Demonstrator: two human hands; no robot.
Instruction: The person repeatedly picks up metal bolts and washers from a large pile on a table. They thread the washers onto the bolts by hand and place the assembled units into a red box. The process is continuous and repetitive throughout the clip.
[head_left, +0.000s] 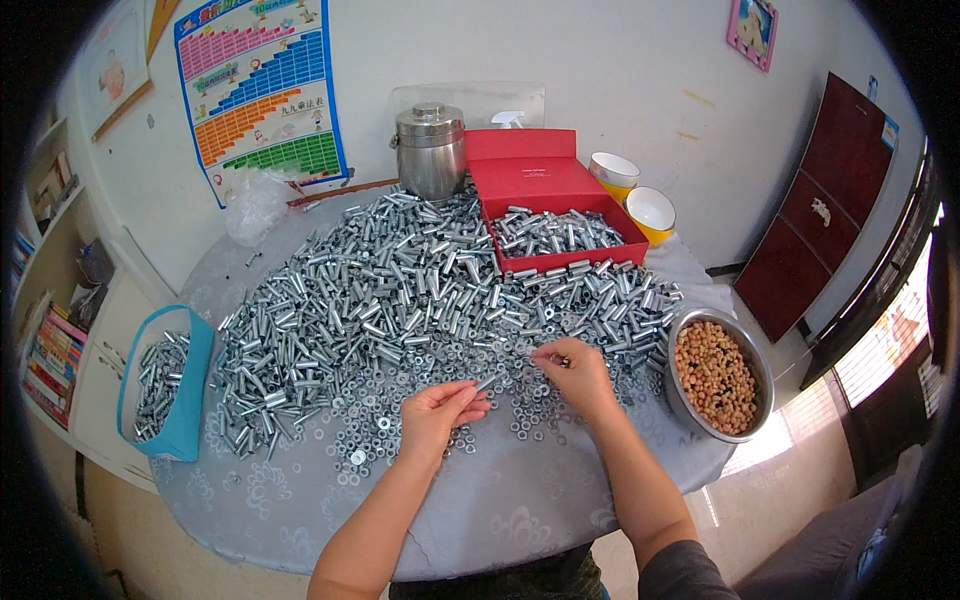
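A great heap of silvery metal sleeves (370, 280) covers the middle of the table, with loose nuts and washers (375, 415) spread along its near side. My left hand (432, 418) is closed at the fingertips on one small metal sleeve (486, 383), which points up and to the right. To its right, my right hand (578, 375) is pinched just above the nuts and washers at the heap's near edge. What sits between its fingertips is too small to make out. The two hands are a short way apart.
A red box (575, 262) of metal sleeves stands behind the heap, beside a steel pot (431, 150) and two bowls (650, 212). At right is a steel basin (685, 400) of small tan pieces; at left, a blue fabric bin (190, 410) with more metal parts.
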